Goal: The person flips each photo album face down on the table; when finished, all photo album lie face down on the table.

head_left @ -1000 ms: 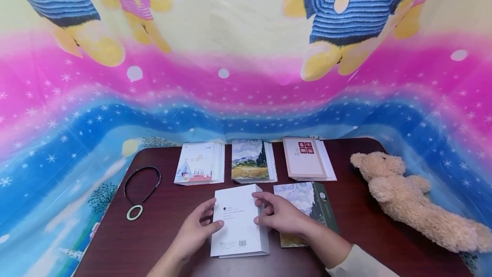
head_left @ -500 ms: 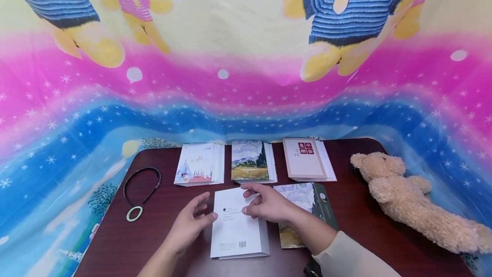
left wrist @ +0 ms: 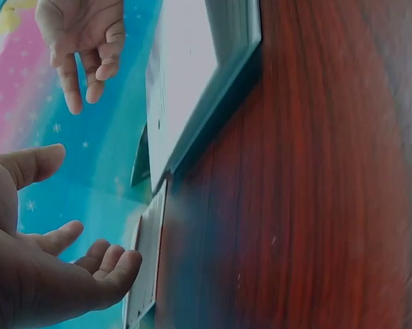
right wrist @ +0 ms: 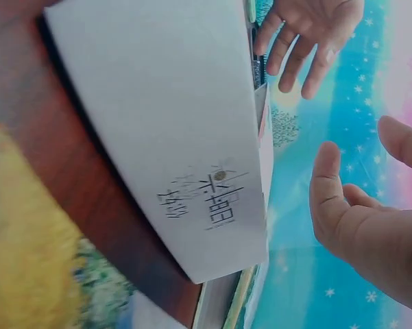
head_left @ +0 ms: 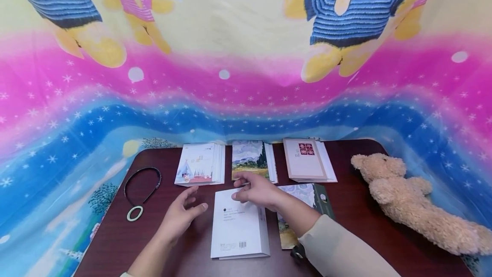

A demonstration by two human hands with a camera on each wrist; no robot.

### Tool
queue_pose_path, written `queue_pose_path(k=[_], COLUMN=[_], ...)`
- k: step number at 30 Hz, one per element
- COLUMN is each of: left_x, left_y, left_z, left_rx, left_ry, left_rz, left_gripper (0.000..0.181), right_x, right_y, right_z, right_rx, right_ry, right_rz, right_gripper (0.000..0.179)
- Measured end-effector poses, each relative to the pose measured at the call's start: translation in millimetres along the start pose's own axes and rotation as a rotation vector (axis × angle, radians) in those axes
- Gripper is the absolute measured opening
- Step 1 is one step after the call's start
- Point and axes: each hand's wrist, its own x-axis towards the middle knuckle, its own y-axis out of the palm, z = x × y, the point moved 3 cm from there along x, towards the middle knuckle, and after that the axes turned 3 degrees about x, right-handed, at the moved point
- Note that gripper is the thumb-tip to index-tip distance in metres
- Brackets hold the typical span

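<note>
A white card box (head_left: pixel 238 225) lies in the middle of the table, its upper face printed with small text and a barcode. In the right wrist view, the side of the white card box (right wrist: pixel 164 137) carries larger characters. My left hand (head_left: pixel 182 215) is raised to the left of the box, thumb and fingers spread apart and holding nothing. Over the box's far edge is my right hand (head_left: pixel 255 191), fingers loosely bent, with nothing between them. The left wrist view shows both the left hand (left wrist: pixel 62 260) and right hand (left wrist: pixel 86 41) apart from the box.
Three card packs stand along the back: a white one (head_left: pixel 196 163), a landscape-painted one (head_left: pixel 250 157) and a beige one (head_left: pixel 305 159). A painted sleeve (head_left: pixel 288 225) lies partly under the right forearm. A headband (head_left: pixel 124 185), pale green ring (head_left: pixel 134 213) and teddy bear (head_left: pixel 415 202) flank them.
Both hands have come away from the white card box. The left hand moved left; the right moved up and left across the box toward the back row. The box stays in place.
</note>
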Motion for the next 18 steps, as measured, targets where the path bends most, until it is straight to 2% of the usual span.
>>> queue_pose_path(k=[4,18], left_x=[6.7,29.4], left_y=[-8.6,-34.4], left_z=[2.5,11.2], left_rx=[0.013,-0.002], left_ry=[-0.004,-0.055], left_rz=[-0.007,-0.067], left_gripper=[0.074,0.077], right_x=[10.2,48.4], right_y=[2.9,17.6], right_z=[7.2,22.2], right_rx=[-0.017,0.055], right_ry=[-0.001,0.035], right_rz=[-0.003,-0.028], right_gripper=[0.068,0.067])
